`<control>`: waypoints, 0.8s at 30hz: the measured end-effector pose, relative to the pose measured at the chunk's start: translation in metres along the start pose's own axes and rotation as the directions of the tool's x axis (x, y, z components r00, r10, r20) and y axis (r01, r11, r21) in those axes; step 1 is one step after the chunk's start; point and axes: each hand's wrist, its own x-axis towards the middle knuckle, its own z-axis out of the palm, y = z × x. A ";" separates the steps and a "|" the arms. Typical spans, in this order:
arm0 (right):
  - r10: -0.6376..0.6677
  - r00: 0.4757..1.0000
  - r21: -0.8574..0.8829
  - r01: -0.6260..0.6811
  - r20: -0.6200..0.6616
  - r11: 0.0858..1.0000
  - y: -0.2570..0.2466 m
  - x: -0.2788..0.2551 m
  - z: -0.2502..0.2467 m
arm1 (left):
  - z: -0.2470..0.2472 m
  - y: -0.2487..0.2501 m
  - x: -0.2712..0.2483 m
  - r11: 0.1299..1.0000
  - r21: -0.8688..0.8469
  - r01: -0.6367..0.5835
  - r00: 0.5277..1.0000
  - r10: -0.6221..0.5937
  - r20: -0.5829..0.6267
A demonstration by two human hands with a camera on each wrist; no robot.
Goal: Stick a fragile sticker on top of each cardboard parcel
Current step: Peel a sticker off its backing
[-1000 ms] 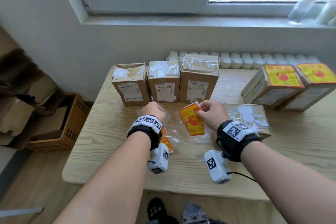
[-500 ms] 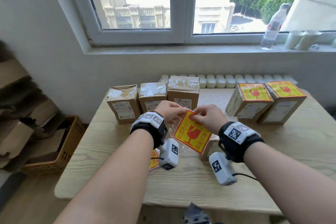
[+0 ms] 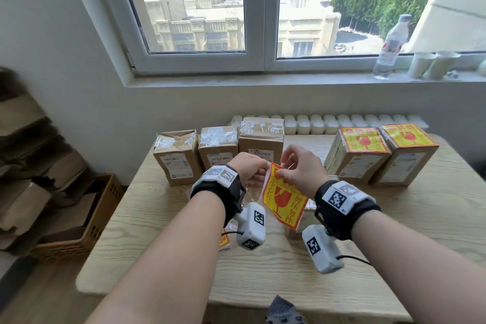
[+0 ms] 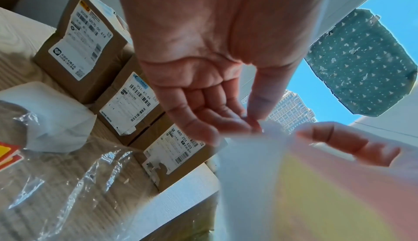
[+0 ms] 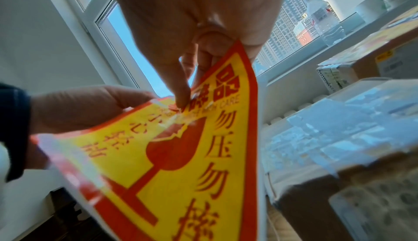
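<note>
I've lifted the fragile sticker [image 3: 285, 198] higher above the table [image 3: 394, 244], my left hand [image 3: 249, 171] and right hand [image 3: 302, 168] both pinching its top edge, in front of three unlabelled parcels [image 3: 218, 150].

On the yellow-and-red fragile sticker [image 5: 181, 164] "WITH CARE", "勿压勿摔" and a broken-glass sign are read, while beyond it, on the shipping labels of three brown parcels, "300B U035 00 618" [image 4: 81, 37], "951-K5 44" [image 4: 128, 102] and "680 201 E03" [image 4: 174, 148] are printed.
</note>
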 end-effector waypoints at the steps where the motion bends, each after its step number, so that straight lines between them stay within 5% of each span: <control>1: -0.008 1.000 -0.002 0.008 0.008 1.000 -0.001 0.000 -0.001 | 0.000 0.001 0.000 1.000 -0.003 -0.007 1.000 0.007 0.001; 24: -0.037 0.996 0.044 0.033 0.078 0.998 -0.008 0.002 -0.003 | -0.010 0.000 0.000 0.997 -0.010 -0.080 0.996 0.079 -0.034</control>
